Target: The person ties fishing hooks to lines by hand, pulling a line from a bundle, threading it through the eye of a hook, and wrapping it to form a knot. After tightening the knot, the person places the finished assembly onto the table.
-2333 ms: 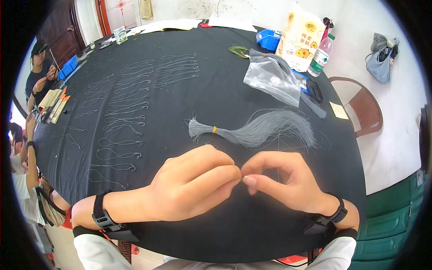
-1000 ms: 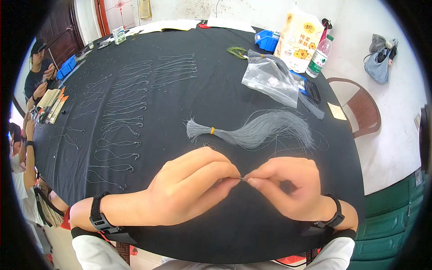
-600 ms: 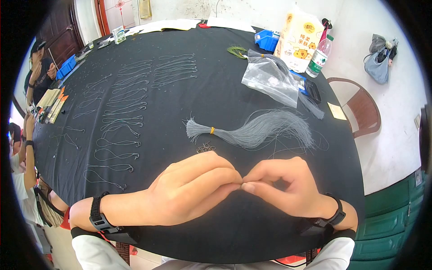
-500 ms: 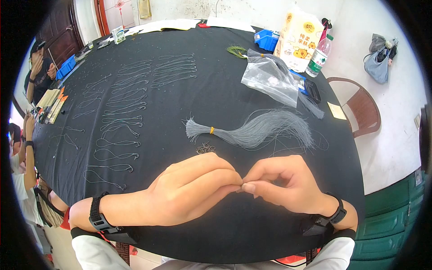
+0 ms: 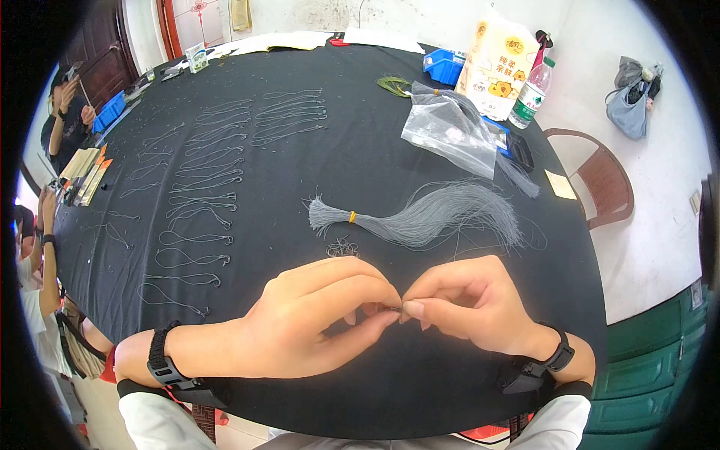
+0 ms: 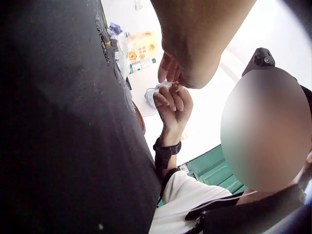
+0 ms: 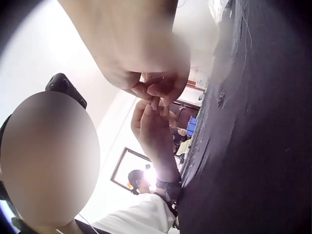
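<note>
From the head view, I see two bare hands meeting low over the black-covered bench (image 5: 360,394). The left hand (image 5: 319,322) has its thumb and forefinger brought together on a small dark piece (image 5: 397,308); the right hand (image 5: 472,307) pinches at the same spot, thumb against forefinger, so the fingers of both stand narrow around it. The piece is too small for me to name. Just beyond the left hand lies a heap of small dark hooks (image 5: 343,247), and past that a sheaf of grey strands (image 5: 427,221) bound by a yellow band (image 5: 352,217). Looped grey strands (image 5: 196,238) lie in columns toward the left. Farther back on the right are a clear plastic bag (image 5: 450,142), a tissue pack (image 5: 496,64), a bottle with a green cap (image 5: 532,94) and a blue bin (image 5: 444,67). At the far left another person (image 5: 69,124) has both hands raised.

From the left wrist, the left hand looms above and the right meets it, its fingers curled in; the piece is mostly hidden there.

From the right wrist, the right hand fills the top with a thin pale line (image 7: 153,78) crossing it, and the left hand's fingertips touch it from below. I cannot tell what that line is.
</note>
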The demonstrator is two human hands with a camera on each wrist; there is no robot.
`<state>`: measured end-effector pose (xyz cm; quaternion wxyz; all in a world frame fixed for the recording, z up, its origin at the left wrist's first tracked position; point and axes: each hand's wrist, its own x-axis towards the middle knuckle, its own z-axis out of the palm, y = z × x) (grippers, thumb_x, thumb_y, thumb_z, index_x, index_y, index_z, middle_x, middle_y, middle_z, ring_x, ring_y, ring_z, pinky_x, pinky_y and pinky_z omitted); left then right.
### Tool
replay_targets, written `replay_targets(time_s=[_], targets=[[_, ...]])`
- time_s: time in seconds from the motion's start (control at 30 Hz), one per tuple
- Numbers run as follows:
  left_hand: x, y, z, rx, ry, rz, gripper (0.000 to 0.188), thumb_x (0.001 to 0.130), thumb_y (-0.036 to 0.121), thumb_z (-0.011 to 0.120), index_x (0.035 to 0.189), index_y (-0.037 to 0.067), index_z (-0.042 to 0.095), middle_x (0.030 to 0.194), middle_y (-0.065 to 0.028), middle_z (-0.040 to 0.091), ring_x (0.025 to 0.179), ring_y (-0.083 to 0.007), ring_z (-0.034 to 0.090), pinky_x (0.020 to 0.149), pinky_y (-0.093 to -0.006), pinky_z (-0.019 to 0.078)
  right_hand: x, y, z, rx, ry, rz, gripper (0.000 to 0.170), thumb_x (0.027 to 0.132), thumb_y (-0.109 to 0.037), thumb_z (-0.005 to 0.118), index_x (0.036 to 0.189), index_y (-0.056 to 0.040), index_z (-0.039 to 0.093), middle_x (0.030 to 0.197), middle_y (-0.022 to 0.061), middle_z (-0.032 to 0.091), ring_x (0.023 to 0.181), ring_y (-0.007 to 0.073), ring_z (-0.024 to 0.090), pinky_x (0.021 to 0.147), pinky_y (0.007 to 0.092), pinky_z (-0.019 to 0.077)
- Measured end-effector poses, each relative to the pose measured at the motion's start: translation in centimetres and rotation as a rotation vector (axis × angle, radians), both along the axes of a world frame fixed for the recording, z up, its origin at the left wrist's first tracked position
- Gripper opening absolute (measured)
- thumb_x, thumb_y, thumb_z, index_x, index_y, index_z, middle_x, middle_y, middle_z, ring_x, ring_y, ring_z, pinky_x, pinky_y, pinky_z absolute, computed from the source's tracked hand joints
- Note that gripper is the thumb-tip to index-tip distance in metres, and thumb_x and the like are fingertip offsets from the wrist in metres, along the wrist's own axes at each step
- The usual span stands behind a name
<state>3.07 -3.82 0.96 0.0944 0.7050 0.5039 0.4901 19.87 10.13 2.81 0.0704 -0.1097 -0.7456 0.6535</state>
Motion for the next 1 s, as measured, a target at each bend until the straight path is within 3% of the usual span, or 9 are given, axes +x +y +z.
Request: replay_targets(time_s=[0.17, 0.47, 0.63, 0.73, 0.93, 1.0], targets=[[-0.1, 0.1, -0.1, 0.053, 0.069, 0.010, 0.019, 0.073, -0.008, 0.067, 0.090, -0.001, 0.061, 0.084, -0.0092, 0.061, 0.068, -0.0184, 0.062, 0.054, -0.0267, 0.0511, -0.1, -0.3, -0.8, 0.155, 0.118, -0.031, 0.009, 0.089, -0.007, 0.062, 0.088, 0.0015, 0.066, 0.067, -0.0007, 0.061, 0.059, -0.0002, 0.048, 0.052, 0.0189, 0.0348], [-0.1, -0.2, 0.0, -0.145, -0.195, -0.046, 0.015, 0.078, -0.006, 0.064, 0.092, -0.002, 0.063, 0.081, -0.0085, 0.064, 0.068, -0.0134, 0.063, 0.056, -0.0242, 0.0500, -0.1, -0.3, -0.9, 0.225, 0.155, -0.056, 0.008, 0.087, -0.006, 0.062, 0.087, 0.0012, 0.066, 0.062, -0.0006, 0.059, 0.056, 0.0000, 0.048, 0.051, 0.0196, 0.0354], [0.0, -0.1, -0.1, -0.107, -0.086, 0.005, 0.015, 0.077, -0.006, 0.066, 0.092, -0.001, 0.063, 0.081, -0.0081, 0.063, 0.067, -0.0147, 0.063, 0.055, -0.0246, 0.0493, -0.1, -0.4, -0.9, 0.351, 0.171, -0.065, 0.008, 0.087, -0.006, 0.063, 0.086, 0.0006, 0.066, 0.060, -0.0005, 0.058, 0.054, 0.0010, 0.049, 0.050, 0.0205, 0.0359], [0.0, -0.2, 0.1, -0.099, -0.040, 0.027, 0.016, 0.076, -0.006, 0.068, 0.091, -0.001, 0.064, 0.085, -0.0099, 0.064, 0.071, -0.0153, 0.064, 0.059, -0.0243, 0.0509, -0.2, -0.2, -1.1, 0.353, 0.191, -0.033, 0.008, 0.087, -0.006, 0.062, 0.089, 0.0007, 0.066, 0.061, -0.0004, 0.059, 0.054, 0.0016, 0.050, 0.049, 0.0209, 0.0360], [-0.2, -0.3, 0.6, -0.079, -0.026, 0.084, 0.016, 0.075, -0.007, 0.069, 0.090, -0.001, 0.065, 0.086, -0.0106, 0.065, 0.071, -0.0149, 0.064, 0.059, -0.0242, 0.0513, -0.1, -0.3, 0.3, -0.044, 0.003, -0.078, 0.016, 0.090, -0.011, 0.059, 0.098, 0.0012, 0.065, 0.074, 0.0027, 0.064, 0.065, 0.0053, 0.058, 0.055, 0.0208, 0.0448], [-0.2, -0.3, 0.6, -0.074, -0.032, 0.086, 0.017, 0.075, -0.007, 0.069, 0.090, -0.001, 0.065, 0.085, -0.0105, 0.065, 0.070, -0.0149, 0.064, 0.059, -0.0243, 0.0512, -0.4, -0.2, -0.7, 0.048, 0.104, -0.085, 0.017, 0.091, -0.013, 0.058, 0.098, 0.0016, 0.065, 0.080, 0.0041, 0.065, 0.073, 0.0074, 0.060, 0.061, 0.0219, 0.0480]])
